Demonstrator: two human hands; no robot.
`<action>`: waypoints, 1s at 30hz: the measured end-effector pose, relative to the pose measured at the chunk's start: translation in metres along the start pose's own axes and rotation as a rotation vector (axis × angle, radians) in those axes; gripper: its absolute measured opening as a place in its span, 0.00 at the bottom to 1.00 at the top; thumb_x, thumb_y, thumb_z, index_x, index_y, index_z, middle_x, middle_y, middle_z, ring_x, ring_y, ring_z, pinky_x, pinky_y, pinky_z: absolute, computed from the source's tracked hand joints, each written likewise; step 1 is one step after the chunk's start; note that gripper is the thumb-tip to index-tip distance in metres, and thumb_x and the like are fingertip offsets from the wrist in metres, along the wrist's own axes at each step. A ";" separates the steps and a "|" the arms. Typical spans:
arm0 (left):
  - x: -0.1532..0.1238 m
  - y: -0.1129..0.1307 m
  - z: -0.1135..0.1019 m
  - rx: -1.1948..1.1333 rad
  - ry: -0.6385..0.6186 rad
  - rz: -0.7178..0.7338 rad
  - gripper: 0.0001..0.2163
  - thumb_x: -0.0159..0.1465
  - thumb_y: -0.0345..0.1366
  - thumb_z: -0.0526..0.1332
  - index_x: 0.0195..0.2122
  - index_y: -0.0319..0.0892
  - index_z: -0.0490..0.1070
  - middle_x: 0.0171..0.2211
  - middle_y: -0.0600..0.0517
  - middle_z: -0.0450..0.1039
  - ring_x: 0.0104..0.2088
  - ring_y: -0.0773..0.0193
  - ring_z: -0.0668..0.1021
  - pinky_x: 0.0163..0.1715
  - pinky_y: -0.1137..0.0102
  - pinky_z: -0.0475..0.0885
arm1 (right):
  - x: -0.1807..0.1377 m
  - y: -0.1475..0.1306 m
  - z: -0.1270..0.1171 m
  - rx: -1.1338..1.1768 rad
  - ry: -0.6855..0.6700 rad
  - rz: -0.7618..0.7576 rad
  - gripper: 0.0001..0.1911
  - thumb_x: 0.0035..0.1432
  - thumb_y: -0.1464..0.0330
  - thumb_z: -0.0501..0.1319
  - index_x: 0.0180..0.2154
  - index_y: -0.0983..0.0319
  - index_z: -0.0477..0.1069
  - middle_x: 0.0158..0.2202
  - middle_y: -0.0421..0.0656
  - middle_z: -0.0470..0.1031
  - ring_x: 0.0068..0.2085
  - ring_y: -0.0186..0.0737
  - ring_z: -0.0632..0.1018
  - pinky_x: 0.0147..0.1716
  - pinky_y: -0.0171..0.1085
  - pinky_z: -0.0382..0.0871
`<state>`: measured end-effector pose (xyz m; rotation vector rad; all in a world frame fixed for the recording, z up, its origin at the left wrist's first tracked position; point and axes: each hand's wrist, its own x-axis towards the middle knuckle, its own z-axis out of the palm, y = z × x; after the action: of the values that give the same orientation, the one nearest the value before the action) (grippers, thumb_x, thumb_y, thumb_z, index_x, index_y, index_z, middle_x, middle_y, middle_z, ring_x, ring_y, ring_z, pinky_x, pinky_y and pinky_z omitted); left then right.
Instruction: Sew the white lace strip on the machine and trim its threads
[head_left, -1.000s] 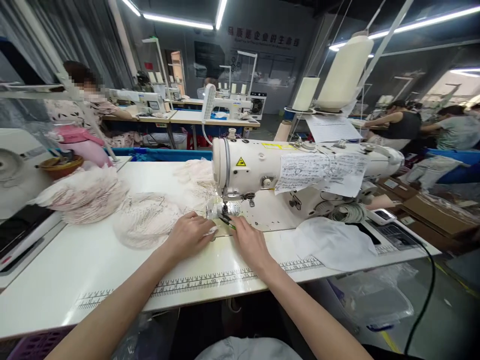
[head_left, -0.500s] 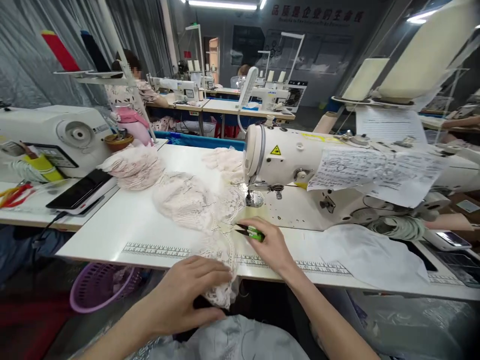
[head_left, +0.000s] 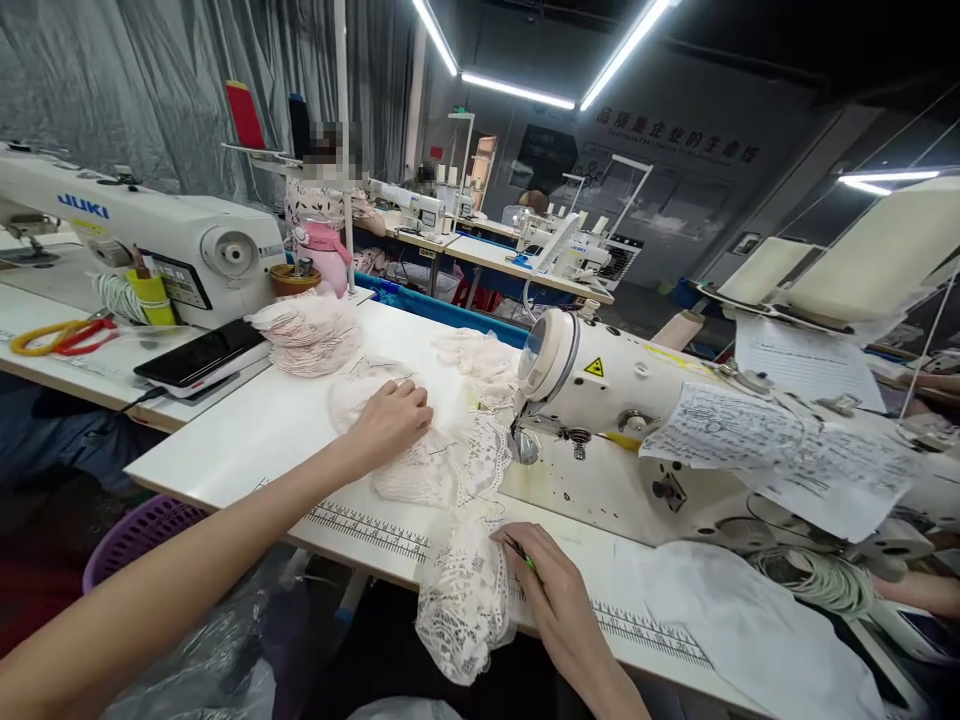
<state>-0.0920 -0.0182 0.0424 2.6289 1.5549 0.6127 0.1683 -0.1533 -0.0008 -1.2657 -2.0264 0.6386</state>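
My left hand [head_left: 394, 418] lies over the pale sheer lace [head_left: 409, 475] on the table, its fingers curled together on the fabric. In my right hand [head_left: 551, 590] are thread snips [head_left: 523, 556] with green on them, mostly hidden by the fingers. That hand rests at the table's front edge, its fingertips beside a lace piece [head_left: 465, 610] that hangs over the edge. The lace runs back to the needle area of a white sewing machine [head_left: 577, 380].
A stack of pale fabric pieces [head_left: 309, 335] sits at the back left, with more pieces [head_left: 480, 358] behind the machine head. White cloth [head_left: 739, 610] lies at right. A phone [head_left: 202, 355] and scissors [head_left: 64, 335] lie on the left table. A purple basket [head_left: 142, 535] stands below.
My left hand has moved from the front edge forward onto the lace pile. My right hand has come nearer the front edge with the snips. The view has shifted.
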 end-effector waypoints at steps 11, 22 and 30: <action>0.023 -0.065 -0.049 -0.035 0.099 -0.462 0.13 0.67 0.38 0.52 0.45 0.40 0.72 0.38 0.43 0.79 0.39 0.49 0.79 0.34 0.64 0.69 | 0.002 0.004 0.000 0.267 0.035 0.157 0.13 0.67 0.62 0.57 0.44 0.57 0.77 0.44 0.47 0.76 0.47 0.44 0.76 0.45 0.37 0.71; -0.041 0.026 -0.013 -0.204 -0.111 -0.074 0.11 0.69 0.39 0.54 0.39 0.44 0.75 0.38 0.50 0.79 0.38 0.57 0.78 0.36 0.66 0.67 | -0.001 0.002 0.004 0.287 0.095 0.191 0.07 0.61 0.68 0.62 0.36 0.58 0.80 0.46 0.49 0.73 0.47 0.45 0.77 0.40 0.36 0.72; -0.095 0.109 0.037 -0.309 -0.124 0.060 0.05 0.62 0.33 0.64 0.40 0.43 0.73 0.38 0.51 0.74 0.40 0.53 0.74 0.39 0.61 0.65 | -0.024 -0.004 0.000 0.313 0.141 0.374 0.07 0.56 0.63 0.66 0.30 0.59 0.80 0.43 0.49 0.74 0.42 0.47 0.78 0.34 0.35 0.73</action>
<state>-0.0283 -0.1470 0.0023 2.4376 1.2402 0.6228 0.1731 -0.1770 -0.0045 -1.4598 -1.5151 0.9675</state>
